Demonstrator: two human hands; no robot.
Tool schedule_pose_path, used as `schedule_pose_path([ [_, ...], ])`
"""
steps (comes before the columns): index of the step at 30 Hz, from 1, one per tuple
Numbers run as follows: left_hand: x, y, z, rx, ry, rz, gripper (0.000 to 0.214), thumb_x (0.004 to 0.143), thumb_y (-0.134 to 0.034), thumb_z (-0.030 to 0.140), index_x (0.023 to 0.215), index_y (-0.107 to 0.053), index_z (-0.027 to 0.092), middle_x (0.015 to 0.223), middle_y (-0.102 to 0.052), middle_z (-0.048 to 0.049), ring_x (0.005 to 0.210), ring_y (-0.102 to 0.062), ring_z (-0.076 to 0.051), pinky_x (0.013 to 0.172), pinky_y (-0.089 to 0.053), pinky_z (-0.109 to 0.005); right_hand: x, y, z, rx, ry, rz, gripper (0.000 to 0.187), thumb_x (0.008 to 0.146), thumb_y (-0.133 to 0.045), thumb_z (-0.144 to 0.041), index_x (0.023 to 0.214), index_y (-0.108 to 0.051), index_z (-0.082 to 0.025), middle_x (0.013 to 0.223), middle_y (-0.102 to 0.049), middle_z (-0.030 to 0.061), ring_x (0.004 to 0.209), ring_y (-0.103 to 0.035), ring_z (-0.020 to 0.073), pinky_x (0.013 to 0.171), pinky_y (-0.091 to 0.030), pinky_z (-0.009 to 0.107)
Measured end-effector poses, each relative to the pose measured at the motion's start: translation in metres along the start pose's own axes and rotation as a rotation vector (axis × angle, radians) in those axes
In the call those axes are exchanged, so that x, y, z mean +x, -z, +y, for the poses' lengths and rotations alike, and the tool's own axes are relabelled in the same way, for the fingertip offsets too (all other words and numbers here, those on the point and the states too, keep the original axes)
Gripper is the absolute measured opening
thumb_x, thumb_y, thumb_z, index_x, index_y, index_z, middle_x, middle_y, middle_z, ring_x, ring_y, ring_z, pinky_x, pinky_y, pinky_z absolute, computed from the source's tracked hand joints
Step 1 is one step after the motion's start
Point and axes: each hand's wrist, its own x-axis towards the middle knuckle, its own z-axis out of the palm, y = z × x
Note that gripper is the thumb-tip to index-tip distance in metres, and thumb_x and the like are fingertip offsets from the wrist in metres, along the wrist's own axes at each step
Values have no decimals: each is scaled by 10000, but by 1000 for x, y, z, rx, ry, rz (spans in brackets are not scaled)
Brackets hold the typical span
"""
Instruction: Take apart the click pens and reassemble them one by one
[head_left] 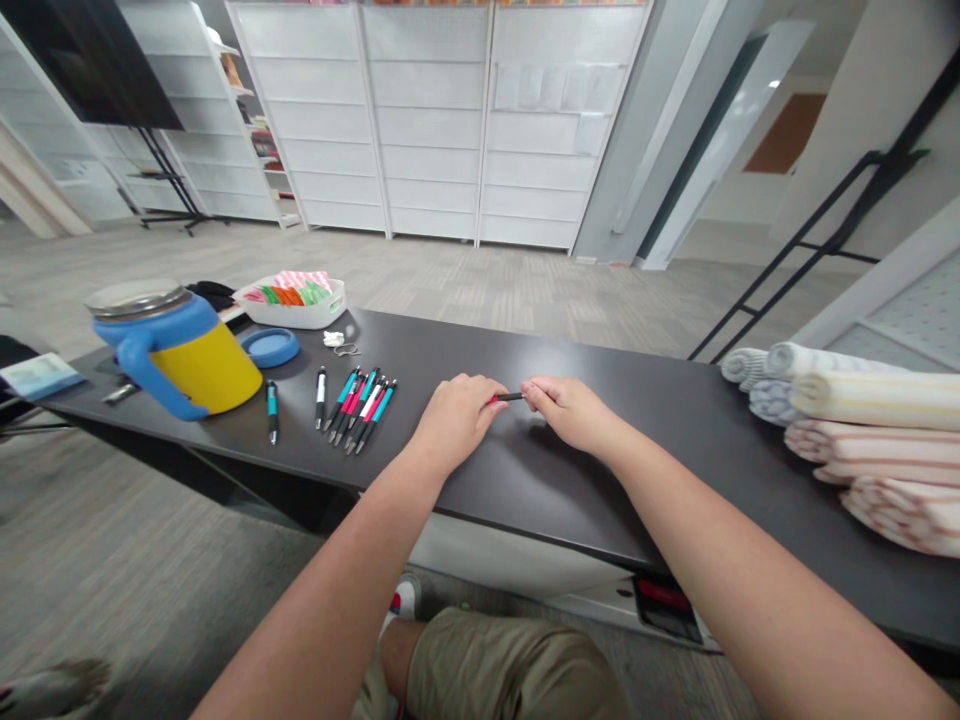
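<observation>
Both of my hands meet over the middle of the dark table (525, 480), gripping one pen (510, 397) between them. My left hand (457, 415) is closed round the red end. My right hand (570, 408) pinches the black end. The pen lies level just above the tabletop. To the left lies a bunch of several pens (361, 408) with red, teal and black barrels, and two single pens (272, 410) (320, 396) lie apart further left.
A yellow and blue mug (180, 350) stands at the left, its blue lid (270, 347) beside it. A white tray (292, 300) of coloured items sits behind. Rolled striped towels (862, 420) are stacked at the right end. My knee (487, 660) shows below the table edge.
</observation>
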Motion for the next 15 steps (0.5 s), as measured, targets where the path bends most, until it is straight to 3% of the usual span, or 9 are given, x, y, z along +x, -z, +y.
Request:
schedule_pose_path([
  [3,-1,0,3,18,5,35,251,1008,-602,392,1207,-653,247,1148,-732,-42,1041,-637,-237,892,-467,-388,1,2,1,-7,-7,28,455,1043,-361,-512,729,-513,-219,649,-556,-11,619,-488,151,648,-351,285],
  [6,-4,4,10,79,-3,168,396,990,-618,476,1294,-607,223,1244,-706,-95,1146,-619,-263,968,-440,-425,1,9,8,-34,-46,97,466,1038,-366,-530,741,-543,-217,640,-559,-9,608,-484,153,639,-342,288],
  [8,-9,9,21,148,-101,245,441,1020,-572,455,1389,-556,215,1282,-698,-119,1178,-616,-263,1024,-408,-453,1,16,16,-65,-93,173,467,1033,-373,-536,745,-553,-217,633,-555,-7,610,-491,157,632,-334,291],
  [12,-31,31,69,217,-405,405,511,1014,-601,356,1502,-453,327,1200,-738,-18,1053,-657,-184,1035,-419,-442,3,28,31,-118,-189,296,458,1016,-376,-542,735,-545,-221,613,-529,-5,614,-496,166,614,-316,295],
  [15,-57,45,120,194,-563,561,338,979,-637,397,1308,-595,464,1222,-724,75,1042,-646,-167,1018,-477,-435,5,29,37,-123,-241,296,446,1001,-376,-532,719,-534,-224,589,-513,-4,593,-482,169,600,-311,299],
])
